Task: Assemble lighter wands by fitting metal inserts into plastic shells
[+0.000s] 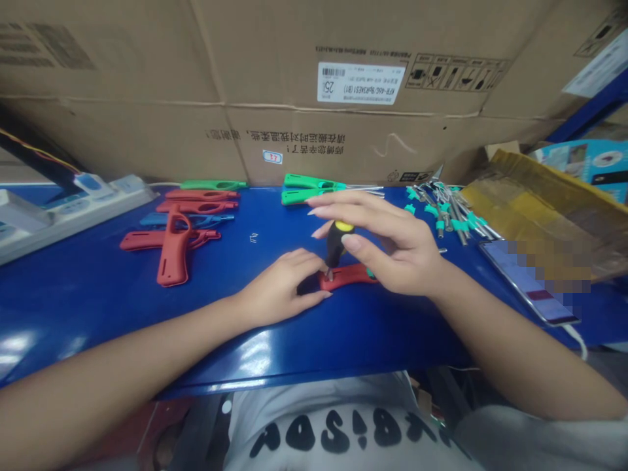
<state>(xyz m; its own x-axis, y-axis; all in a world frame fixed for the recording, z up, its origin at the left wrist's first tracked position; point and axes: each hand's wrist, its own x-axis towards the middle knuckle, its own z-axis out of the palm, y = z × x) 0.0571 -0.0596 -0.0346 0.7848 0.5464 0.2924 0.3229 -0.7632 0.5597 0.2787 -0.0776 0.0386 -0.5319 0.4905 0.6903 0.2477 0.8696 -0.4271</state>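
Observation:
My right hand (402, 252) grips a short screwdriver (336, 243) with a black and yellow handle, held nearly upright. Its tip meets the left end of a red lighter casing (348, 277) lying flat on the blue table. With thumb and fingers, my left hand (282, 288) steadies that same end of the casing. The casing's right end shows a bit of green and is partly covered by my right hand. Several tiny screws (254, 237) lie on the table beyond my left hand.
Red lighter casings (173, 261), a blue one (216, 220) and green ones (307, 183) lie toward the back. Metal lighter tubes with green parts (458, 216) are piled at right, near a phone (532, 284) and a yellow-taped box (534, 203). A power strip (93, 209) is at left.

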